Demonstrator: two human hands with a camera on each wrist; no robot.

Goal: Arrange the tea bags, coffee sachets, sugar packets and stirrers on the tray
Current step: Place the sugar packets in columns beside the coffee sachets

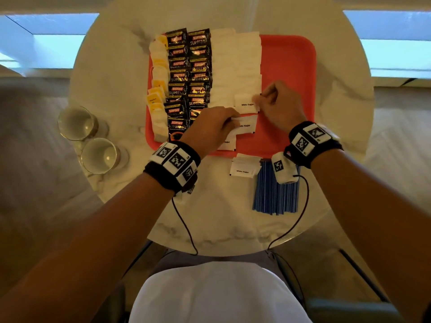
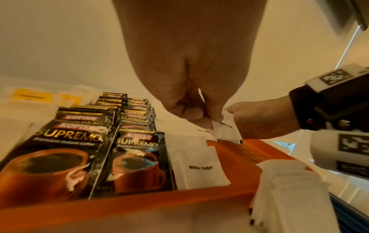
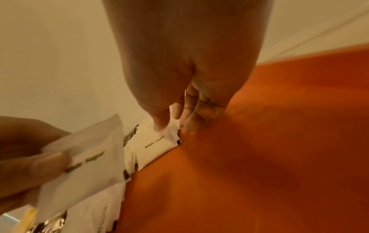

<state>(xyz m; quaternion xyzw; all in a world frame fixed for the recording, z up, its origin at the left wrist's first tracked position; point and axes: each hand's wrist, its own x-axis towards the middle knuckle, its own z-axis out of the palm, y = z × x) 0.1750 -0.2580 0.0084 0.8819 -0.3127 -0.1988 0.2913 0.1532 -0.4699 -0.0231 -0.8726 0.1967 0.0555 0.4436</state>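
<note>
Sugar packets point(image 1: 246, 115) pinched in both hands point(image 1: 247, 117).

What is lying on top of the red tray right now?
On the red tray: a column of tea bags, two of coffee sachets, then sugar packets. Both hands cover part of the near sugar rows, so their count is hidden. The stirrers lie off it.

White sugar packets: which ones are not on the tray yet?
The small stack of sugar packets on the marble table, beside the blue stirrers; every other packet lies inside the red tray.
</note>
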